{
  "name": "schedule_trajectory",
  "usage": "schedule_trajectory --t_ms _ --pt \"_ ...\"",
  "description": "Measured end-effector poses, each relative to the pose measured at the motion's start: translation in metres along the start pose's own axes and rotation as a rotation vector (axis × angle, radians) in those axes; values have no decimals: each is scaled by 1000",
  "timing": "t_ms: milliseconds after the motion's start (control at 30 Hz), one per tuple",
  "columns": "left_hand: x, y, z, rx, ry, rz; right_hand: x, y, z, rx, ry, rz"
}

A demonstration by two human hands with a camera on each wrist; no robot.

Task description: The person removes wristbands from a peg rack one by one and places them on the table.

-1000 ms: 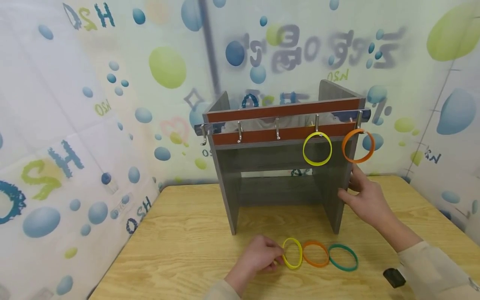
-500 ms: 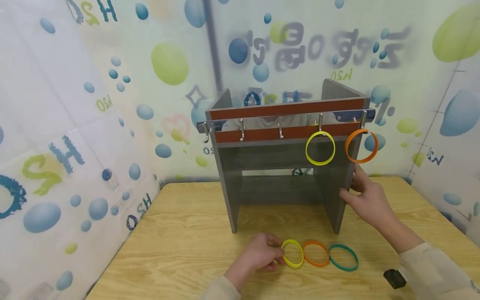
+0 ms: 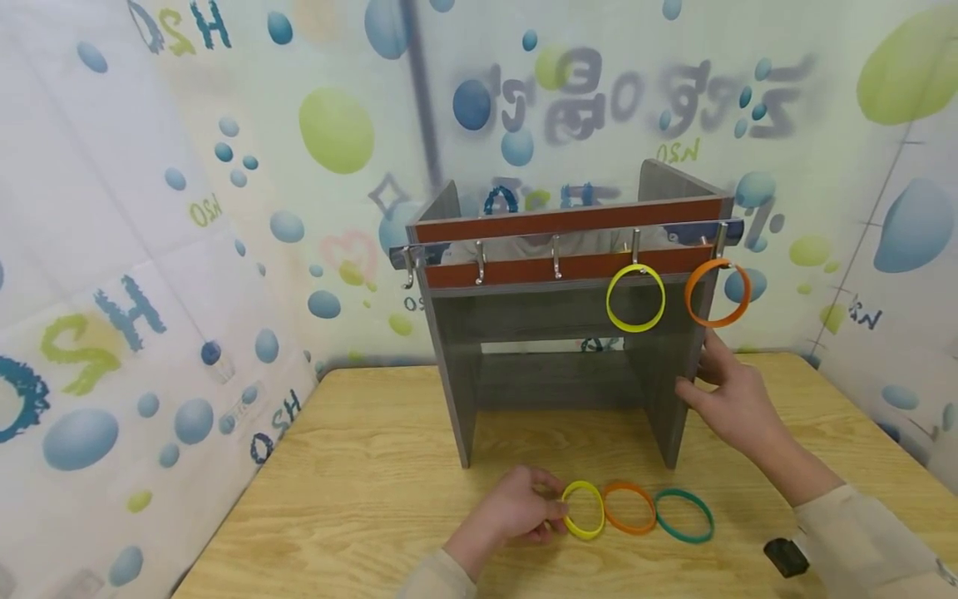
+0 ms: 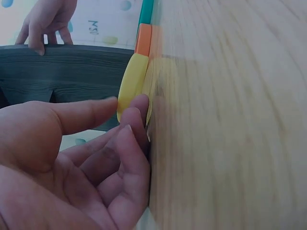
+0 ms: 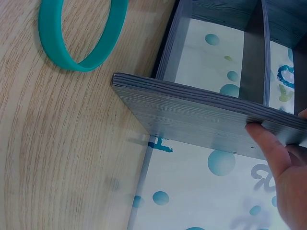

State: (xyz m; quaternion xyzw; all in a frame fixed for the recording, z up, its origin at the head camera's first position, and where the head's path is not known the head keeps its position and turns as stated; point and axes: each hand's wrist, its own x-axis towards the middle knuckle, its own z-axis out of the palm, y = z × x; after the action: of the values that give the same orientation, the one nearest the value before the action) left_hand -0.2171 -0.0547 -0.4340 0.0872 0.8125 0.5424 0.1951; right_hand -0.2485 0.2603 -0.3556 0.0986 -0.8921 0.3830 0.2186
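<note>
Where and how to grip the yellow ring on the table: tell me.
Best pinch the yellow ring at its left edge, bringing the left hand in from the left. Its band is a thin open loop, which should suit thumb and fingers, and the orange ring sits right beside its right edge.

Bearings are read from the rack (image 3: 539,314), twelve pointing away from the person. The rack stands on the table (image 3: 337,499), the wall (image 3: 337,216) behind at twelve. On its front rail (image 3: 516,248), the outer ring (image 3: 688,295) hangs at the three o'clock end, the inner ring (image 3: 634,328) one hook toward nine. At six, the first ring (image 3: 587,535), middle ring (image 3: 632,531) and last ring (image 3: 690,539) form a row, left to right. The left hand (image 3: 520,507) is at seven, the right hand (image 3: 733,403) at four.
</note>
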Motion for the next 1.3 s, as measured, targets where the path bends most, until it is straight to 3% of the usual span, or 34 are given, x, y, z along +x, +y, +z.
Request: schedule_trajectory --t_ms 467,767,867,1067,1300 --pt "-3 0 -3 -15 3 11 0 -1 0 -4 6 -9" --pt "0 2 -8 66 -7 12 -1 -1 0 3 16 -26" --pt "2 4 -11 82 -2 41 -1 0 1 5 20 -35" --pt "6 22 -17 88 13 118 -2 0 1 2 16 -26" --pt "13 59 -21 50 26 192 -1 1 1 -2 17 -22"
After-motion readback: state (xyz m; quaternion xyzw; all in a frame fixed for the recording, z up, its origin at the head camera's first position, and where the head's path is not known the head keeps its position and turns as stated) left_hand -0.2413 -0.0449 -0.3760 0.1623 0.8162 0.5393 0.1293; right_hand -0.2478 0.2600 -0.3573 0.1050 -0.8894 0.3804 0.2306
